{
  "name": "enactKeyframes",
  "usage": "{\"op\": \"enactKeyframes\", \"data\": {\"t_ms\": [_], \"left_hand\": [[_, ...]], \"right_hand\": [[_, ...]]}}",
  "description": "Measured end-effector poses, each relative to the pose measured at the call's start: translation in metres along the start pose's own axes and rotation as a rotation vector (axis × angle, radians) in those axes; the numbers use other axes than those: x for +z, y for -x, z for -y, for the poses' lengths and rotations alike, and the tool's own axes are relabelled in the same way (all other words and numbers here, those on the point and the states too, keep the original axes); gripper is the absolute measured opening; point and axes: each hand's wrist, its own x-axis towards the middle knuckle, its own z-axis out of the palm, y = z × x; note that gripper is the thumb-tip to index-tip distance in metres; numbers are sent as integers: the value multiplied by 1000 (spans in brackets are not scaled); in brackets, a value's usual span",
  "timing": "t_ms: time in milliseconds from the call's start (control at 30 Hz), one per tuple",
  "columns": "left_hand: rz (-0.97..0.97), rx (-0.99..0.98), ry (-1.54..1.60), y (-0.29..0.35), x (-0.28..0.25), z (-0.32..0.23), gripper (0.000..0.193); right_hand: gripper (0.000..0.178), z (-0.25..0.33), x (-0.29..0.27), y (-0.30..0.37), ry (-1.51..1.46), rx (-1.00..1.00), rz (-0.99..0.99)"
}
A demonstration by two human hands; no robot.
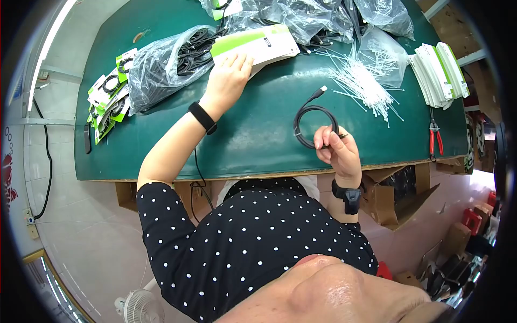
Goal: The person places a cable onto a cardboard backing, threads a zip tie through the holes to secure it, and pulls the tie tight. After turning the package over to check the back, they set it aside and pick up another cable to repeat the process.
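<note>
My right hand (pixel 339 149) pinches a black cable (pixel 299 127) wound into a small ring; its plug end points up and away from the ring. At the far middle, my left hand (pixel 232 78) has its fingers over white and green packaging cards (pixel 269 43). Its thumb is hidden, and the cards lie against a clear plastic bag (pixel 161 72) full of black cables. Right of the coiled cable is a loose heap of white cable ties (pixel 363 81).
Carded cables (pixel 110 91) are piled at the green table's (pixel 242 145) left end. More bagged cables (pixel 301 19) line the back. At the right are another stack of cards (pixel 437 75) and red-handled cutters (pixel 435 137). Below the front edge stands an open cardboard box (pixel 396 202).
</note>
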Motion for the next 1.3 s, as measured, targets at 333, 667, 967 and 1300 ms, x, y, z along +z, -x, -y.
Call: {"op": "enactKeyframes", "data": {"t_ms": [333, 667, 967, 1300], "left_hand": [[-325, -31, 168, 35, -59, -2, 32], [-127, 10, 573, 130, -89, -82, 26], [-207, -59, 825, 153, -71, -112, 20], [-254, 77, 892, 167, -53, -112, 17]], "right_hand": [[24, 17, -4, 5, 71, -143, -246], [22, 9, 41, -19, 148, -25, -220], [31, -53, 73, -33, 25, 659, -126], [22, -32, 76, -23, 1400, -70, 14]]}}
